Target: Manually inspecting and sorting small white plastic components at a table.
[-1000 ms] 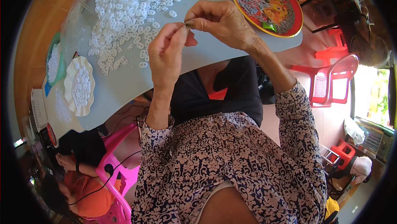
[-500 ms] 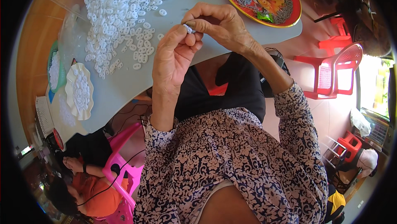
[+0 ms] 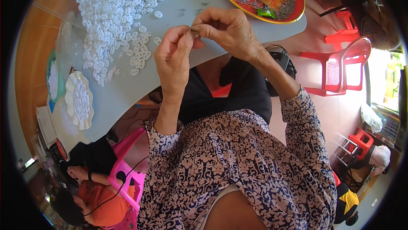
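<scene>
My left hand [image 3: 173, 60] and my right hand [image 3: 225, 28] meet fingertip to fingertip above the grey table [image 3: 131, 87]. Both are closed in a pinch. The fingers now cover the small white plastic piece that showed between them a moment ago; whether the right fingertips grip something more is hidden. Left of my hands spreads a big heap of white oval plastic pieces with holes [image 3: 108, 22], with several loose ones along its near side. Beyond my right hand lies a round red tray [image 3: 300, 9] holding many small grey metal bits and a green packet [image 3: 266, 13].
At the table's left stand a wavy-edged cream dish [image 3: 87, 121] and a green basket [image 3: 52, 62], each with white pieces. A few metal bits [image 3: 182, 11] lie near the tray. Red chairs [image 3: 335, 66] stand right; a person in orange [image 3: 108, 204] sits lower left near a pink chair [image 3: 127, 166].
The white piece between my fingertips has gone out of sight behind them. My left fingers have turned and drawn in closer to the right ones. The view has shifted slightly.
</scene>
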